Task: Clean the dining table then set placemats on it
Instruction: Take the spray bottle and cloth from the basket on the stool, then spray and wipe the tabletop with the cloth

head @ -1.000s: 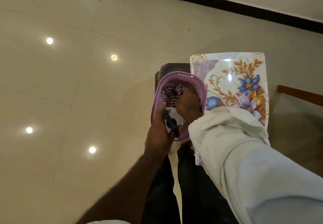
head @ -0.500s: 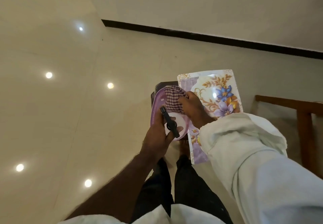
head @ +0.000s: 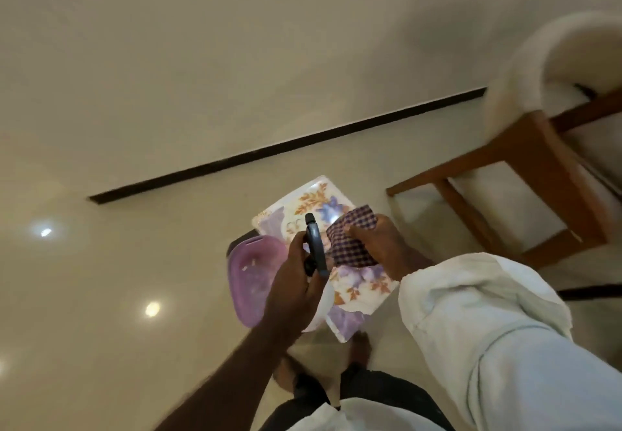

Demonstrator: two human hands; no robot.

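Observation:
My left hand (head: 296,276) grips a white spray bottle by its black trigger head (head: 315,249). A purple plastic basket (head: 249,279) sits just left of that hand, over a dark object; whether the hand also holds the basket I cannot tell. My right hand (head: 382,250) pinches a purple-and-white checked cloth (head: 350,239), lifted clear of the basket. Floral placemats (head: 358,291) lie beneath both hands, angled up to the right; what supports them is hidden. The dining table is out of view.
A wooden chair (head: 511,164) stands to the right on the glossy tiled floor (head: 134,262). A blurred white rounded shape (head: 525,70) is at the upper right. A dark skirting line (head: 286,144) runs along the wall. My bare feet (head: 361,346) are below.
My right hand has pulled the checked cloth up out of the basket and over to the right. The view has swung round, bringing the chair into sight.

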